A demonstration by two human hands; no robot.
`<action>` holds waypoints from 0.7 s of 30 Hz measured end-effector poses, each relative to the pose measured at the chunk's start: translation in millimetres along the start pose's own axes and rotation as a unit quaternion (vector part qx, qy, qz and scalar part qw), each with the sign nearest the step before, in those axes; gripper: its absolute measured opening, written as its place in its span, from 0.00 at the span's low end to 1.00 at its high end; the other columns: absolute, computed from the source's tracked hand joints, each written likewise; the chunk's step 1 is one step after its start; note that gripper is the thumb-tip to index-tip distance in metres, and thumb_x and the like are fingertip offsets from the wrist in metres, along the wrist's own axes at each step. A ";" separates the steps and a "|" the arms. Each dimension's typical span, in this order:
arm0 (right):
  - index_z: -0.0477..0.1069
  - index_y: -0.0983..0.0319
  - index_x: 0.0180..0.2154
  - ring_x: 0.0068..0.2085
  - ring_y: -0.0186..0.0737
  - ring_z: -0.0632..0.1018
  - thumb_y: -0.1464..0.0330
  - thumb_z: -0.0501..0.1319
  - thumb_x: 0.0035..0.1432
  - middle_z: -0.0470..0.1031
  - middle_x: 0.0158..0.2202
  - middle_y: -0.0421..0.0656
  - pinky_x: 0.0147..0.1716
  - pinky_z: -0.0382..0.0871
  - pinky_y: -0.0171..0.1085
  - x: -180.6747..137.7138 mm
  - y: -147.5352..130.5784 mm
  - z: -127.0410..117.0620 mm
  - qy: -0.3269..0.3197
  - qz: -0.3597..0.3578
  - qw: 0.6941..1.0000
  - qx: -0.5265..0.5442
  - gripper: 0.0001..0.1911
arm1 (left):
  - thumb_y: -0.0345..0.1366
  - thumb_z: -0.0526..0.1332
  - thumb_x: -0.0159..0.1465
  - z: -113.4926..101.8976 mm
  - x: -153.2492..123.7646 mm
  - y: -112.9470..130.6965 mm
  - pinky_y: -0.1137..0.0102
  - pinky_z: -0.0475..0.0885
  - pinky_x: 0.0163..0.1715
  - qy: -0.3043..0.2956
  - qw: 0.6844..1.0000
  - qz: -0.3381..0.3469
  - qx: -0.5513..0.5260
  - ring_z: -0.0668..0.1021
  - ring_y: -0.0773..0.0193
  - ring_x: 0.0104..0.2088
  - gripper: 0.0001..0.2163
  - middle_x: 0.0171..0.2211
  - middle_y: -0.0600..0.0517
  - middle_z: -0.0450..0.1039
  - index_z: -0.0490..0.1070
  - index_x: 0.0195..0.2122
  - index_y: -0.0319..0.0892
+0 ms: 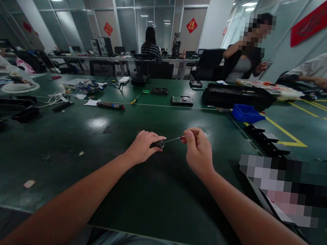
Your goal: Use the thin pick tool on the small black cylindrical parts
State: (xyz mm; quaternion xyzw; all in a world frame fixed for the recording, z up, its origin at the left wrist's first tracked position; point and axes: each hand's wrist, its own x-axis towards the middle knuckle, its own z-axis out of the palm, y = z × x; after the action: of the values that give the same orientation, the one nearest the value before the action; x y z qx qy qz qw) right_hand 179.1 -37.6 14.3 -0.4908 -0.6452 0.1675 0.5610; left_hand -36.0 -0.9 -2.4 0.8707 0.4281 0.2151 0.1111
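My left hand [143, 147] is closed round a small dark cylindrical handle [158, 143], held just above the green table mat [143, 191]. A thin metal shaft [173, 139] sticks out of the handle toward the right. My right hand [197, 150] pinches the far tip of that shaft between thumb and fingers. Both hands hover over the middle of the table, close together. What the tool is exactly I cannot make out.
A blue bin [246, 113] and a long black case [238, 96] lie at the back right. Circuit boards [182, 100], a screwdriver [110, 105] and cables [56, 97] sit further back. Other people are seated behind the table and at the right.
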 end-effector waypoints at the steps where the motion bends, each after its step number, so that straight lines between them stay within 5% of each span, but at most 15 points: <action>1: 0.68 0.59 0.39 0.33 0.40 0.80 0.61 0.52 0.69 0.78 0.31 0.42 0.34 0.69 0.39 -0.3 -0.6 0.1 -0.014 -0.009 1.000 0.000 0.11 | 0.38 0.65 0.65 0.0 0.1 0.6 0.53 0.60 0.57 -0.001 1.000 -0.001 -0.002 0.73 0.54 0.53 0.20 0.51 0.48 0.75 0.70 0.58 0.50; 11: 0.68 0.59 0.39 0.33 0.40 0.80 0.64 0.53 0.68 0.77 0.30 0.42 0.35 0.68 0.38 -2.0 -3.0 2.3 -0.029 -0.068 0.995 -0.061 0.08 | 0.41 0.62 0.67 -1.2 1.9 6.3 0.52 0.60 0.58 -0.021 0.999 -0.022 -0.008 0.74 0.53 0.50 0.22 0.47 0.47 0.76 0.68 0.61 0.46; 21: 0.68 0.59 0.38 0.32 0.41 0.78 0.63 0.52 0.68 0.77 0.30 0.43 0.34 0.67 0.39 1.3 -1.8 0.7 -0.010 -0.039 0.995 -0.094 0.09 | 0.40 0.63 0.65 -0.3 1.0 3.5 0.54 0.64 0.55 -0.013 0.997 -0.045 -0.065 0.74 0.51 0.51 0.22 0.48 0.46 0.75 0.69 0.60 0.45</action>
State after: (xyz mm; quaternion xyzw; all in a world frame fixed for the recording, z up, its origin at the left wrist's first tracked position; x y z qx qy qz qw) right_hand 177.8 -37.1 16.1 -0.5138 -0.6826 0.0894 0.5120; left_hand -33.2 -2.2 -0.5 0.8444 0.4500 0.2260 0.1828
